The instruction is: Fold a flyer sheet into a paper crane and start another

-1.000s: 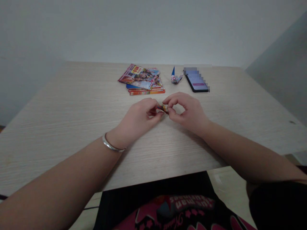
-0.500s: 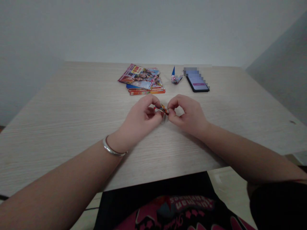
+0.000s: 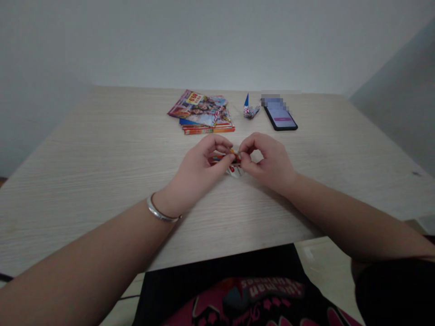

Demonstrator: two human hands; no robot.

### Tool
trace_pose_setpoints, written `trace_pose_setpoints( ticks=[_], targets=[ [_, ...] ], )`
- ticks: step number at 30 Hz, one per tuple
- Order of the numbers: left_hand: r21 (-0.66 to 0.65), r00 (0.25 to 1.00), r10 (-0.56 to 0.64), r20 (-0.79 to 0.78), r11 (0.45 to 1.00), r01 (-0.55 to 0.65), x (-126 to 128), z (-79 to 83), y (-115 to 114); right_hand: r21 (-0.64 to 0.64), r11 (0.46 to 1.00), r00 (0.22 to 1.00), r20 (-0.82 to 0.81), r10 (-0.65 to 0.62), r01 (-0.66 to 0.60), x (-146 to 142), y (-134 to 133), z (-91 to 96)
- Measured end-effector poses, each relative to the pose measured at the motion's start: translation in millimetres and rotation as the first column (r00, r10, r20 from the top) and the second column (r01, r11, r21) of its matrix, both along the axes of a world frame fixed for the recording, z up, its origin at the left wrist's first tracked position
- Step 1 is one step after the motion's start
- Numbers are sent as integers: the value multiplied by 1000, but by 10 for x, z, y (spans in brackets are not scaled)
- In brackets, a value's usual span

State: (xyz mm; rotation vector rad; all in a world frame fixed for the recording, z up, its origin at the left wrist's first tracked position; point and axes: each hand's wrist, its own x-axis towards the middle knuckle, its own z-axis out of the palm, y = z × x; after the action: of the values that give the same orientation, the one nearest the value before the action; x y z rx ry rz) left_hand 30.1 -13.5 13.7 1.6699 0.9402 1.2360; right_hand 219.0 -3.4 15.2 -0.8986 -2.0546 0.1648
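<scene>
Over the middle of the wooden table [image 3: 102, 158], my left hand [image 3: 200, 170] and my right hand [image 3: 267, 160] both pinch a small folded piece of colourful paper [image 3: 234, 165]. The fingertips of the two hands meet at its top. Most of the paper is hidden by the fingers; a red and white part shows below them. A silver bangle [image 3: 159, 213] sits on my left wrist.
At the far side of the table lies a stack of colourful printed sheets [image 3: 202, 113]. To its right stands a small folded paper crane [image 3: 249, 110], then a black phone [image 3: 280, 117] with its screen lit. The table's near edge runs just above my lap.
The hands have drawn slightly closer together at the fingertips and the paper has turned a little, so more of it shows beneath the fingers. The things at the far side have not moved.
</scene>
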Motion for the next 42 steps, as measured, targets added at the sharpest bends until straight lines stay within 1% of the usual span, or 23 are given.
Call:
trace_pose_setpoints(
  ticks=[3, 6, 10, 13, 17, 20, 24, 27, 29, 33, 35, 38, 42],
  targets=[
    [13, 1000, 7, -23, 1000, -7, 3, 4, -6, 28, 999, 1000, -4, 24, -24, 11, 15, 2],
    [24, 999, 18, -38, 1000, -18, -6, 16, -5, 59, 993, 994, -25, 106, -104, 17, 20, 1],
    [52, 999, 33, -11, 998, -33, -10, 11, 2, -1, 985, 980, -103, 171, -172, 19, 25, -7],
    [44, 999, 28, -20, 999, -27, -9, 17, -8, -45, 985, 977, -145, 160, -168, 19, 32, -12],
    [58, 994, 62, -85, 997, -57, -11, 30, -17, -131, 983, 986, -121, 116, -132, 31, 48, -11],
    [75, 994, 65, -86, 995, -59, -11, 25, -4, -144, 980, 984, -129, 122, -140, 48, 63, -15],
    [86, 995, 56, -77, 995, -49, -21, 12, 14, -162, 973, 974, -180, 137, -167, 67, 74, -29],
    [130, 995, 37, -88, 991, -25, -45, 4, 13, -180, 969, 976, -172, 136, -167, 82, 76, -32],
    [166, 995, 20, -98, 986, -4, -64, 2, 5, -170, 974, 981, -147, 124, -149, 90, 78, -30],
    [214, 991, 7, -135, 977, 22, -86, 16, -17, -69, 995, 992, -110, 65, -72, 94, 75, -22],
    [243, 990, 24, -141, 970, 11, -86, 31, -24, -28, 996, 992, -100, 80, -83, 89, 71, -15],
    [263, 986, 54, -156, 965, -12, -81, 56, -33, -4, 990, 987, -78, 142, -142, 82, 67, 1],
    [245, 971, 90, -221, 969, -34, -90, 86, -49, 8, 991, 990, -40, 132, -132, 90, 65, 21]
  ],
)
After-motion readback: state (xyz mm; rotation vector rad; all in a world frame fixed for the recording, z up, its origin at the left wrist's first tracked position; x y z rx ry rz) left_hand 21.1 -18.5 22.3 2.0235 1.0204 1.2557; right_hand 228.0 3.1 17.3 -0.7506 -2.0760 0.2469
